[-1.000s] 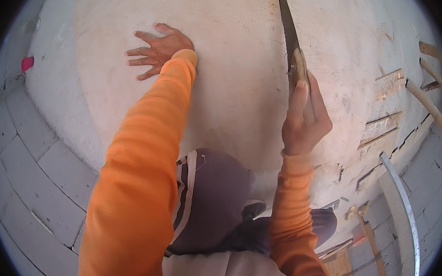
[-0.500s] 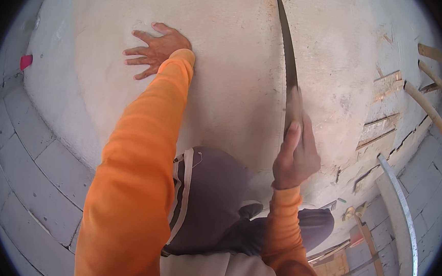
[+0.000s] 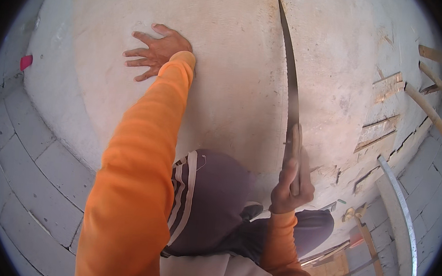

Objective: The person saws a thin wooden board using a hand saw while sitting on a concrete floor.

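Observation:
A hand saw (image 3: 292, 81) runs lengthwise over a large pale board (image 3: 229, 92), its long dark blade narrowing toward the far edge and lying along a cut line. My right hand (image 3: 293, 186) is wrapped round the saw's handle close to my body; the handle is mostly hidden in the fingers and slightly blurred. Well to the left of the blade, my left hand (image 3: 160, 53) lies flat on the board with its fingers spread. My left knee (image 3: 216, 199), in dark trousers with pale stripes, is by the board's near edge.
Wooden poles (image 3: 428, 109) lie at the right. A long metal-edged bar (image 3: 402, 222) curves along the lower right, near wood pieces (image 3: 332, 271). Slots (image 3: 378, 131) break the board's right part. Grey paving blocks (image 3: 43, 182) surround it, and a small pink object (image 3: 26, 62) lies far left.
My right hand has drawn the saw back toward my body, so its handle sits nearer the board's near edge. The left hand has stayed in about the same place.

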A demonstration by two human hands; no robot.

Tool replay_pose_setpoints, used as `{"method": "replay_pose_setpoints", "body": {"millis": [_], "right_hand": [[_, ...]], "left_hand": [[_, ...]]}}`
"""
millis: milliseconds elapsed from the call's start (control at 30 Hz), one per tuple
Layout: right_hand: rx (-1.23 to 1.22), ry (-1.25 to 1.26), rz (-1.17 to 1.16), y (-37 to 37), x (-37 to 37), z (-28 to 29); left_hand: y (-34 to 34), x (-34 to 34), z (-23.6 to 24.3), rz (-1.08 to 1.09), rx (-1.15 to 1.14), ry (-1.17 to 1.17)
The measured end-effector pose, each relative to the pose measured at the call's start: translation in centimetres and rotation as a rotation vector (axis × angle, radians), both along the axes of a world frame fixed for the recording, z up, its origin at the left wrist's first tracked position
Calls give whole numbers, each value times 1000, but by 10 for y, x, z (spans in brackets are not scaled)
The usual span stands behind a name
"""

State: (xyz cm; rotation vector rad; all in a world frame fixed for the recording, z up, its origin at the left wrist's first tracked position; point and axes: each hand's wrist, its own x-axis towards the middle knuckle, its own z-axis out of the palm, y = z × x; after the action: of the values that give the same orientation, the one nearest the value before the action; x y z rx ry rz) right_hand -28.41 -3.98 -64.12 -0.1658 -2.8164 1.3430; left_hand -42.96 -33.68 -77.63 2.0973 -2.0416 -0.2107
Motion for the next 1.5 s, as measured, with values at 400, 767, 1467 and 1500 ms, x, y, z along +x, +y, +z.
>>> {"method": "replay_pose_setpoints", "body": {"millis": [400,767,1467,1500], "right_hand": [[-83,62,3,-33,-60,-18],[-217,104,-22,-55,-107,-32],[-62,-4,-4,13,29,10],[-59,-6,-14,3,6,2]], "left_hand": [[-1,-1,-2,5,-12,-9],[-1,-1,0,10,-20,-8],[-1,1,-3,18,-11,-39],[-1,1,-3,17,-15,-26]]}}
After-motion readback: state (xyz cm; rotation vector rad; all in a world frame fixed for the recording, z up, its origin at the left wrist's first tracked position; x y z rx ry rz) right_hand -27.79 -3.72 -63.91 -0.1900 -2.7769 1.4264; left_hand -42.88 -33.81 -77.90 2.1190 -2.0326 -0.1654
